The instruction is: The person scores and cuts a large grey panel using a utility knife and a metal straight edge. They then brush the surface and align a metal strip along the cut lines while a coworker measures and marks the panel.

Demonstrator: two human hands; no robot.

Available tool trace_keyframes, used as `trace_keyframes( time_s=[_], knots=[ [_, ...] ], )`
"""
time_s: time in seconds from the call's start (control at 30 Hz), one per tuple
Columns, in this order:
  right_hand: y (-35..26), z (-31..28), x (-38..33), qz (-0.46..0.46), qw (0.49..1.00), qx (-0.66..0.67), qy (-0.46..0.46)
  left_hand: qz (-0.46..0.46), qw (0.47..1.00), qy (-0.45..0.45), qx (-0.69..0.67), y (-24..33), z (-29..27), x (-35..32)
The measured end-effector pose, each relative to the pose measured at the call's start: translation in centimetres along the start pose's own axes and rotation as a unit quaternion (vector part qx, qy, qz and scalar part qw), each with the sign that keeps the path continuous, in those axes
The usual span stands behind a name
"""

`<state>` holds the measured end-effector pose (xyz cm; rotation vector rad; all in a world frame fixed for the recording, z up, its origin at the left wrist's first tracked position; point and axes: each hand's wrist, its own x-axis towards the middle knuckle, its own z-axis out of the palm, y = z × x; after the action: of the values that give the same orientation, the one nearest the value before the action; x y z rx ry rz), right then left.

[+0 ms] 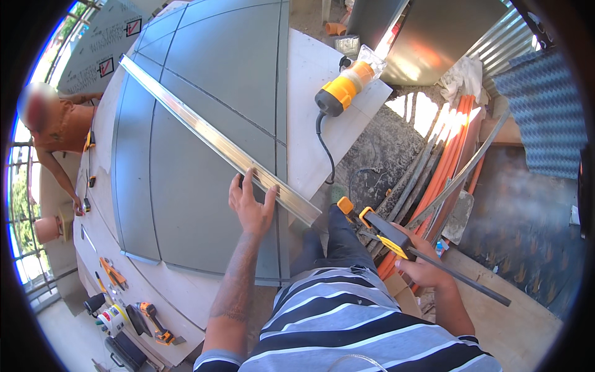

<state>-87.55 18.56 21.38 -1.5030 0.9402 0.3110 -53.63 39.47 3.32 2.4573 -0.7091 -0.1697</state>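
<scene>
Left hand [251, 204] lies spread on the metal straightedge [211, 136] over grey sheets [198, 186]; right hand [421, 270] grips a bar clamp [396, 239] beside orange pipes [449, 161]

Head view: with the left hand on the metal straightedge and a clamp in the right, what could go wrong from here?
1. The metal straightedge is pinned only by the left hand near one end; it could slide on the grey sheets.
2. The clamp bar in the right hand could snag the orange pipes.
3. The yellow power tool lies near the board's edge.
</scene>
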Motion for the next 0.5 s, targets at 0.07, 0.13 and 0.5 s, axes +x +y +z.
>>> trace_keyframes(
  time_s=[0.07,0.13,0.5],
  knots=[
    [-0.2,0.2,0.9,0.016,0.999,-0.032,-0.011,-0.004,0.999,0.004,0.036,0.5,0.7,0.1],
    [-0.5,0.6,1.6,0.026,0.998,-0.055,-0.028,-0.014,0.998,0.006,0.060,0.8,1.1,0.1],
    [0.8,0.2,5.0,0.027,0.995,-0.080,-0.060,-0.064,0.997,0.015,0.051,3.0,2.5,1.1]
  ],
)
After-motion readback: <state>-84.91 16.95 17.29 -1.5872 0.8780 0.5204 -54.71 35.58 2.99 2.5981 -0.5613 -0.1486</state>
